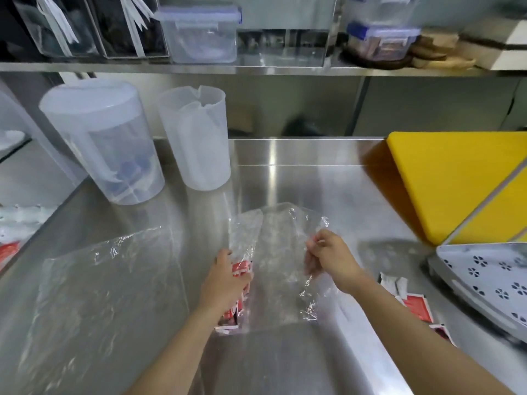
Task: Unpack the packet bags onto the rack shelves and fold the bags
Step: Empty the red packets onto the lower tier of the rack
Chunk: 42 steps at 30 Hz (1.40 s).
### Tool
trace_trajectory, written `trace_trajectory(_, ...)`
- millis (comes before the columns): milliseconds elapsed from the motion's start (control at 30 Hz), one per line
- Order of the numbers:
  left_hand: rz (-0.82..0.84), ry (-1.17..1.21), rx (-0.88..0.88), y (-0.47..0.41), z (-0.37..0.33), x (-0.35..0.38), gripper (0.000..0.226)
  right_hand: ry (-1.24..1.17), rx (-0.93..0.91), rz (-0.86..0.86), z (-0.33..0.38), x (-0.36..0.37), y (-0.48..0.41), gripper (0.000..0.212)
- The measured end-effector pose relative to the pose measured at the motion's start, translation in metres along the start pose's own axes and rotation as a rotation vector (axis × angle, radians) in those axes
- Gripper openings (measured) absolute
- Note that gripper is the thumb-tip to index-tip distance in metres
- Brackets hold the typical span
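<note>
A clear plastic bag [278, 252] stands crumpled at the middle of the steel counter. My right hand [328, 256] pinches its right edge. My left hand [225, 280] grips a bunch of red and white packets [241, 269] at the bag's left side. A second clear bag [108, 292] lies flat on the counter to the left. More red and white packets [413, 303] lie loose at the right, beside my right forearm.
Two translucent pitchers [102, 143] [196, 138] stand at the back left. A yellow cutting board [459, 178] and a grey perforated tray [490, 277] sit at the right. The steel shelf [256, 69] above carries lidded plastic containers [199, 32].
</note>
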<state>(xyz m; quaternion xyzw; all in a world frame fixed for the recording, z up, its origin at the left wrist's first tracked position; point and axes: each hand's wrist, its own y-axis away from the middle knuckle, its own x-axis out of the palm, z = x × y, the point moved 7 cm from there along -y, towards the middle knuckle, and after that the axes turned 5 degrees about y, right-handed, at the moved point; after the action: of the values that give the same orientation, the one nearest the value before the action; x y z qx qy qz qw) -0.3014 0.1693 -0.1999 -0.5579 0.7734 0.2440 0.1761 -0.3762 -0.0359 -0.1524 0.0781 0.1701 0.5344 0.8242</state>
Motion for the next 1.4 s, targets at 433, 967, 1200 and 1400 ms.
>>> trace_trajectory(433,0.735,1.042,0.091,0.05,-0.133,0.024,0.093,-0.401,-0.127,-0.126,0.111,-0.032,0.037,0.013)
trace_trajectory(967,0.113,0.975,0.053,0.037,-0.252,0.005,0.024,0.206,-0.444,0.21,0.091,-0.046,0.064,0.075)
trace_trajectory(1200,-0.166,0.738,0.479,0.054,-0.284,-0.022,0.07,0.206,-0.431,-0.543,0.091,-0.123,0.055,0.015)
trace_trajectory(1400,-0.335,-0.642,1.633,0.119,-0.321,0.021,0.057,0.38,-0.564,-0.307,0.109,-0.128,0.064,0.011)
